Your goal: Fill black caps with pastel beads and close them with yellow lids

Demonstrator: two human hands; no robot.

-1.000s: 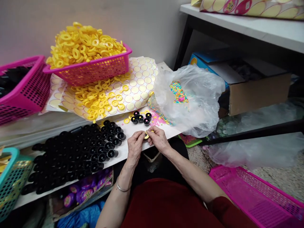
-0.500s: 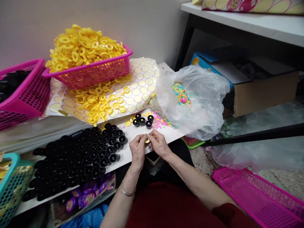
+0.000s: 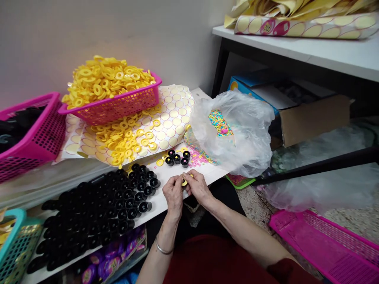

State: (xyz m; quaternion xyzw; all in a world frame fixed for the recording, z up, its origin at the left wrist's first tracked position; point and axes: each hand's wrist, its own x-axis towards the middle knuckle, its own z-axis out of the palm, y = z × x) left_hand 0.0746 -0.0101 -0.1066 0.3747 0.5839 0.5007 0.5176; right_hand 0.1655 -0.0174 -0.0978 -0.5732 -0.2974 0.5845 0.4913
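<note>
My left hand (image 3: 173, 193) and my right hand (image 3: 197, 185) meet over the front edge of the white table, both closed in a pinch. Between the fingertips is a yellow ring (image 3: 184, 183) with a dark centre; the fingers hide what lies under it. Just beyond my hands stand several small black cups (image 3: 177, 159), with a pink or yellow bead showing in each. Many more black cups (image 3: 130, 203) crowd the table to the left. Loose yellow rings (image 3: 127, 144) spill over a sheet of round stickers (image 3: 174, 106).
A pink basket (image 3: 118, 106) heaped with yellow rings sits at the back, another pink basket (image 3: 38, 126) with black pieces at left. A clear plastic bag (image 3: 248, 130) of coloured beads lies right, near scattered pink beads (image 3: 197, 157). On the floor is a pink basket (image 3: 322, 244).
The camera view has tilted up slightly, so everything sits lower in the picture. Both hands stay together on the yellow ring, with the fingers shifted a little.
</note>
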